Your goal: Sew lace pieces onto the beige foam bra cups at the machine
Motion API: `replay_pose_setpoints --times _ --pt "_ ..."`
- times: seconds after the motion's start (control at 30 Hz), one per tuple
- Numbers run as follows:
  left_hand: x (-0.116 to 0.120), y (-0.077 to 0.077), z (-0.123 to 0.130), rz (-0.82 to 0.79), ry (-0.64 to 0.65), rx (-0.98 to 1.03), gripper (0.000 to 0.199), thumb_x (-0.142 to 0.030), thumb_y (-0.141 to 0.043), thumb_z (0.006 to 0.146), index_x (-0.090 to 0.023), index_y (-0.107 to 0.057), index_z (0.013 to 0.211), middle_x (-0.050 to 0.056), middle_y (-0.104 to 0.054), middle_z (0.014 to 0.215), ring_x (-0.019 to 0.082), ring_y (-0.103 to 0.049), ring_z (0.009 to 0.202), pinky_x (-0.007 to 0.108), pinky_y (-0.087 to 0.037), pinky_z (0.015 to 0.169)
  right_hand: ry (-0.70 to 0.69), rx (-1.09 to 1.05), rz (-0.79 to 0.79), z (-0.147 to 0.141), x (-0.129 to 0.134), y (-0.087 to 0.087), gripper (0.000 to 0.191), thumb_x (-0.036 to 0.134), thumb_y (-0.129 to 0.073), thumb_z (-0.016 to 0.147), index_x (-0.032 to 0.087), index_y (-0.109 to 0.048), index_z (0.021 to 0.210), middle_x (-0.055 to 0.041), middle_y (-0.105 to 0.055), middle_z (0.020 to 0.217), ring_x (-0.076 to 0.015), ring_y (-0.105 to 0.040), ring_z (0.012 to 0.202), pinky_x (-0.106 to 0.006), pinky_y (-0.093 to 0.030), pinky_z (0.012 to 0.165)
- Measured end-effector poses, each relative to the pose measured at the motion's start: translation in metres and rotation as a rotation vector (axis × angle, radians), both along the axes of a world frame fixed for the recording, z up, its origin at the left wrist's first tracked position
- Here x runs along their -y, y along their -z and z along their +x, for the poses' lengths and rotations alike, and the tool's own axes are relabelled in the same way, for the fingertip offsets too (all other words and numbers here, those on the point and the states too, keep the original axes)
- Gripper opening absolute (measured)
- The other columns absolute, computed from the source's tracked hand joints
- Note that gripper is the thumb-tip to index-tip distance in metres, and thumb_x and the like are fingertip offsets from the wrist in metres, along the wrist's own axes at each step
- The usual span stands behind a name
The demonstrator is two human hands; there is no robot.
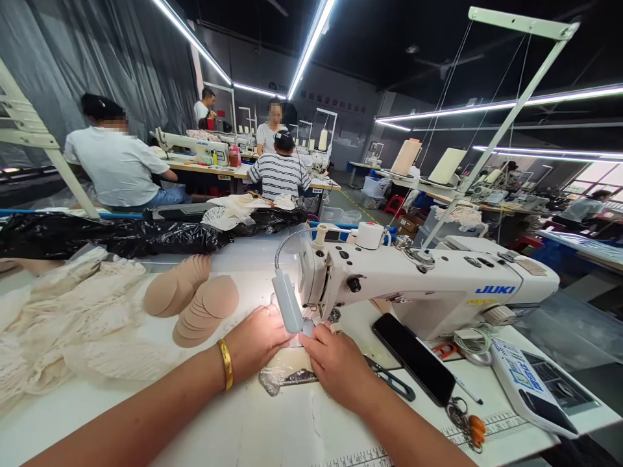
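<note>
A white JUKI sewing machine (413,275) stands in front of me, with a small grey lamp (287,305) on a bent neck lighting its needle area. My left hand (260,337) lies on the bed left of the needle, fingers pressed together and their tips partly behind the lamp. To the right, my right hand (333,360) has thumb and fingers closed at the same spot. A small pale piece shows between the fingertips, too little to name. Beige round fabric pads (207,311) lie in overlapping stacks left of my left hand.
Cream lace fabric (82,324) is heaped at the left. Right of my right hand are thread snips (392,379), a black phone (413,360), a pen (470,391), keys with an orange charm (474,428) and a white box (533,383). Co-workers (114,162) sit at machines beyond.
</note>
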State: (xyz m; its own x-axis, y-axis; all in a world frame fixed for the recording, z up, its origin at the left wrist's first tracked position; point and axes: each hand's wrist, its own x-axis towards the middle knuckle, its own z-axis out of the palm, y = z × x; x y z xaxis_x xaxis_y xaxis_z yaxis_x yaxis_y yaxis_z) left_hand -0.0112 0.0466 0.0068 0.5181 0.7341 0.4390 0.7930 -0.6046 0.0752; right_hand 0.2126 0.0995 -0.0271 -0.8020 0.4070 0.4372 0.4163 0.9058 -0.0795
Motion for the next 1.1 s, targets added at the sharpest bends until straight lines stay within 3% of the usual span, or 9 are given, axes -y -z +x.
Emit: replay_pose_setpoints --times 0.33,0.6,0.7,0.77,0.83,0.9,1.0,1.03,1.1 --pt "-0.006 0.020 -0.008 -0.014 -0.132 -0.029 0.021 -0.018 -0.054 0.098 -0.024 -0.074 0.097 0.008 -0.073 0.105 0.028 -0.062 0.105 0.042 -0.044 0.089 0.027 0.029 -0.012 -0.001 0.001 0.002 0.033 0.000 -0.055 0.082 0.022 -0.065 0.105 -0.0032 -0.056 0.084 -0.0201 -0.044 0.072 -0.030 -0.029 0.062" --pt "-0.005 0.006 -0.002 -0.082 -0.271 -0.018 0.020 -0.012 -0.049 0.096 -0.016 -0.068 0.093 0.012 -0.070 0.095 0.028 -0.063 0.089 0.042 -0.045 0.081 -0.037 -0.078 -0.065 0.002 0.001 0.000 0.029 0.004 -0.049 0.089 0.022 -0.067 0.104 -0.0048 -0.061 0.086 -0.0212 -0.050 0.074 -0.031 -0.037 0.065" --pt "0.004 -0.003 -0.006 -0.106 -0.268 0.016 0.023 -0.005 -0.044 0.092 -0.016 -0.065 0.093 0.010 -0.069 0.087 0.026 -0.063 0.078 0.040 -0.047 0.075 -0.082 -0.206 -0.292 0.003 0.011 -0.007 0.023 0.015 -0.046 0.099 0.022 -0.066 0.108 -0.0061 -0.065 0.092 -0.0220 -0.056 0.084 -0.034 -0.044 0.076" --pt "0.024 -0.009 -0.005 -0.109 -0.245 0.048 0.025 -0.006 -0.044 0.092 -0.018 -0.065 0.100 0.009 -0.071 0.093 0.024 -0.065 0.081 0.038 -0.049 0.078 -0.068 -0.308 -0.642 -0.001 0.022 -0.013 0.021 0.027 -0.050 0.102 0.025 -0.062 0.119 -0.0043 -0.066 0.096 -0.0211 -0.060 0.087 -0.033 -0.047 0.077" --pt "0.057 -0.014 0.004 -0.145 -0.206 0.176 0.028 -0.013 -0.049 0.093 -0.022 -0.064 0.115 0.008 -0.072 0.111 0.025 -0.066 0.098 0.039 -0.050 0.089 -0.034 -0.434 -1.042 -0.008 0.035 -0.021 0.032 0.036 -0.057 0.099 0.027 -0.053 0.129 0.0002 -0.064 0.091 -0.0181 -0.060 0.079 -0.030 -0.048 0.071" --pt "0.095 -0.014 0.021 -0.344 -0.149 0.525 0.033 -0.027 -0.064 0.090 -0.026 -0.064 0.123 0.008 -0.070 0.124 0.028 -0.062 0.114 0.042 -0.047 0.101 -0.013 -0.575 -1.315 -0.018 0.049 -0.027 0.044 0.039 -0.066 0.092 0.027 -0.048 0.130 0.0052 -0.058 0.081 -0.0149 -0.055 0.069 -0.026 -0.046 0.065" --pt "0.139 -0.007 0.050 -1.089 -0.071 1.109 0.045 -0.061 -0.076 0.081 -0.020 -0.072 0.100 0.009 -0.075 0.096 0.026 -0.069 0.088 0.037 -0.052 0.080 0.000 -0.773 -1.448 -0.030 0.075 -0.030 0.051 0.041 -0.076 0.084 0.025 -0.051 0.126 0.0077 -0.053 0.073 -0.0127 -0.049 0.063 -0.023 -0.043 0.060" --pt "0.146 -0.004 0.057 -1.203 -0.097 1.349 0.053 -0.067 -0.077 0.077 -0.018 -0.073 0.098 0.010 -0.075 0.093 0.026 -0.070 0.089 0.036 -0.053 0.080 -0.004 -0.834 -1.457 -0.032 0.085 -0.028 0.053 0.043 -0.077 0.082 0.025 -0.052 0.126 0.0071 -0.053 0.074 -0.0128 -0.049 0.064 -0.023 -0.042 0.059" --pt "0.150 -0.002 0.064 -1.133 -0.166 1.786 0.057 -0.067 -0.083 0.072 -0.017 -0.075 0.098 0.011 -0.075 0.097 0.026 -0.070 0.095 0.036 -0.053 0.087 -0.015 -0.938 -1.448 -0.032 0.108 -0.020 0.056 0.048 -0.079 0.081 0.027 -0.054 0.126 0.0051 -0.055 0.077 -0.0133 -0.050 0.065 -0.023 -0.043 0.058"
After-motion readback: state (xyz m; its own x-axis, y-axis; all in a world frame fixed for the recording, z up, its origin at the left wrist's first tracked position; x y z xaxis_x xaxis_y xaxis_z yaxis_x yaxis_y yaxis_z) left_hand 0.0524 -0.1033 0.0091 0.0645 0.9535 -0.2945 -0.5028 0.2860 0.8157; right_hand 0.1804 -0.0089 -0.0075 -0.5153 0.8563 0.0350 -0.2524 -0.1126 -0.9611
